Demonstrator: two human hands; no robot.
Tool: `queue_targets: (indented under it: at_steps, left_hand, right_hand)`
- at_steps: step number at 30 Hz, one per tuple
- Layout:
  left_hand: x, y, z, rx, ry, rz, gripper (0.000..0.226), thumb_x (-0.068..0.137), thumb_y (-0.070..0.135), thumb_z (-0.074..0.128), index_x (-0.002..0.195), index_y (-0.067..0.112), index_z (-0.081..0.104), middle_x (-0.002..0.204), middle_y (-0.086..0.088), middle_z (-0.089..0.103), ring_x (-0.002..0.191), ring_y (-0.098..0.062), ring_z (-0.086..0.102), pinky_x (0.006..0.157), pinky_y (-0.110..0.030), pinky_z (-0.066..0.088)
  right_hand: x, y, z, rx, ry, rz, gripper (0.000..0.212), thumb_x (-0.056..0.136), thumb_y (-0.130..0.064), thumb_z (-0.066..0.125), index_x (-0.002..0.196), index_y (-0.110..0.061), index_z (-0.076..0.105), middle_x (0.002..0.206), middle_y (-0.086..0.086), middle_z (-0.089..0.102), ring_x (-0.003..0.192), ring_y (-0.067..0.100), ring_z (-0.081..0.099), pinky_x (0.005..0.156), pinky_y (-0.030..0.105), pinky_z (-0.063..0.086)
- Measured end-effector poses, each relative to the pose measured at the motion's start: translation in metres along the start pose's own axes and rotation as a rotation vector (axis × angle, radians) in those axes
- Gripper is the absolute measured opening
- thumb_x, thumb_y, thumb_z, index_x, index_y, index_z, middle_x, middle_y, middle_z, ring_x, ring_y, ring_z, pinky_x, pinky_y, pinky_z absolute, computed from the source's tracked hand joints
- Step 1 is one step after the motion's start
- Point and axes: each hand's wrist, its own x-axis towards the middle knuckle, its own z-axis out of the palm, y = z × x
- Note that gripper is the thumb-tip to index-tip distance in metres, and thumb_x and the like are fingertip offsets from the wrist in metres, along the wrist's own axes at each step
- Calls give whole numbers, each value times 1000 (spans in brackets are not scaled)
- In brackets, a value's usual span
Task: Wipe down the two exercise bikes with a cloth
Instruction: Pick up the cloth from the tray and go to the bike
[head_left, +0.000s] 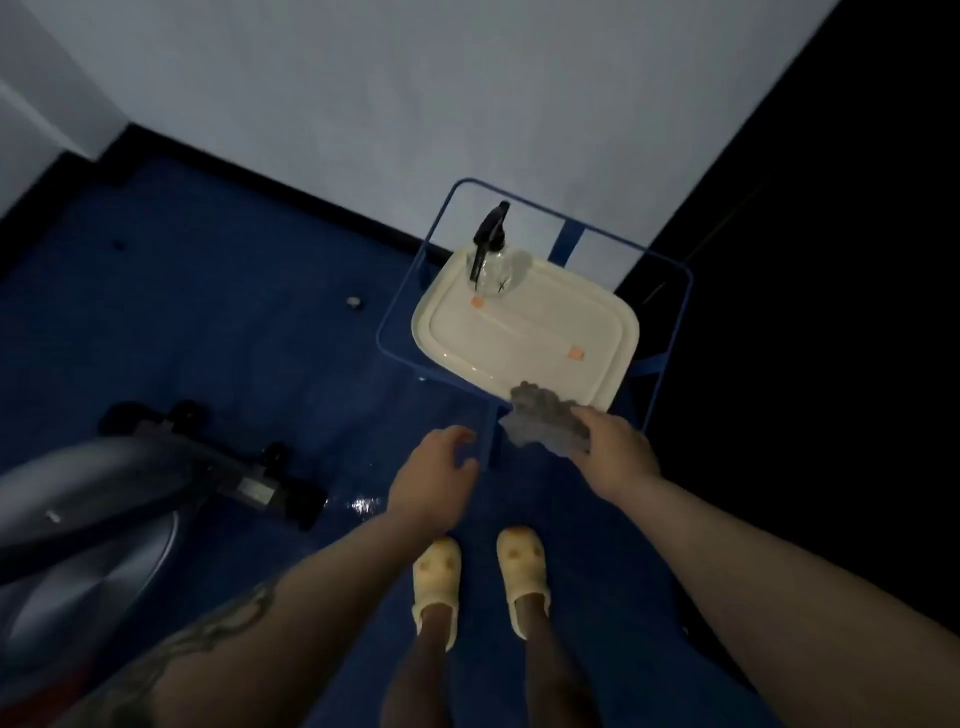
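One cloth (545, 423), one spray bottle (491, 254), one tray (613, 332), two slippers (436, 579).

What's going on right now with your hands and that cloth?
Right hand gripping grey cloth at tray edge. Left hand open, empty. Bike at left, untouched. Spray bottle on tray, clear of hands.

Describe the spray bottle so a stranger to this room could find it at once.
Look to the blue metal-framed stand against the pale wall; a cream rectangular plastic tray sits on it. On the tray's far left corner stands the clear spray bottle with a black trigger head, the only upright thing there.
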Motion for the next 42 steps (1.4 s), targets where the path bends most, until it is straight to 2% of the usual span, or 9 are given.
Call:
queue_targets:
  at_steps: [2, 5, 8, 14, 20, 24, 30, 36, 42]
  left_hand:
    - [3, -9, 9, -32, 17, -51, 37, 90, 22, 49, 127, 24, 53, 128, 2, 54, 113, -17, 55, 95, -36, 46]
    - [-6, -21, 23, -90, 0, -130, 34, 89, 21, 50, 122, 25, 56, 125, 3, 56, 108, -15, 57, 94, -37, 48]
    - [-12, -22, 28, -120, 7, -136, 34, 89, 20, 50, 122, 24, 58, 125, 3, 58, 109, -13, 56, 96, -36, 47]
    - [-31, -3, 1, -254, 133, -143, 31, 89, 16, 53, 119, 25, 59, 119, 4, 60, 107, -11, 57, 94, -31, 47]
    - [-98, 0, -62, -450, 394, -138, 24, 90, 10, 59, 103, 29, 63, 109, 8, 67, 102, -5, 61, 84, -15, 43]
    - [-159, -9, -97, -529, 554, -152, 22, 90, 9, 60, 104, 25, 65, 107, 8, 68, 100, -5, 61, 86, -19, 44]
    - [-250, -37, -132, -630, 839, -146, 23, 89, 4, 60, 103, 20, 67, 101, 6, 70, 95, -3, 63, 70, 0, 42]
    - [-344, -104, -158, -633, 996, -156, 23, 89, 11, 61, 106, 24, 66, 105, 11, 69, 101, -2, 61, 90, -23, 47]
    - [-436, -193, -188, -653, 1039, -136, 22, 88, 17, 62, 101, 35, 65, 104, 17, 68, 99, 5, 60, 86, -18, 45]
  right_hand:
    - [10, 2, 5, -56, -15, 21, 34, 92, -24, 58, 126, -19, 56, 117, 4, 62, 102, 25, 58, 83, 38, 52]
    - [17, 3, 16, -118, 62, 37, 12, 90, -21, 59, 84, -14, 66, 92, 5, 66, 85, 23, 61, 65, 33, 52]
    - [19, 7, 15, -120, 138, 29, 32, 89, -16, 58, 57, -12, 55, 70, 3, 63, 65, 20, 59, 50, 29, 43]
    - [-2, -11, -20, 80, 157, -151, 16, 94, -27, 57, 82, -18, 59, 82, -7, 57, 74, 13, 55, 60, 29, 46]
    - [-57, -69, -66, 584, 192, -347, 9, 93, -30, 57, 84, -31, 54, 74, -12, 61, 69, -1, 58, 55, 13, 45]
    - [-101, -125, -88, 750, 147, -481, 15, 84, -42, 58, 83, -27, 57, 77, -14, 63, 69, 0, 59, 56, 10, 45]
    - [-165, -216, -76, 760, -42, -705, 17, 78, -50, 59, 80, -33, 61, 76, -13, 64, 71, 1, 60, 60, 11, 45]
    - [-243, -303, -23, 750, -152, -860, 17, 79, -49, 60, 80, -32, 62, 74, -8, 64, 66, 6, 60, 55, 14, 47]
    - [-322, -376, 47, 821, -106, -871, 23, 78, -51, 60, 85, -30, 64, 77, -7, 66, 67, 6, 62, 58, 25, 48]
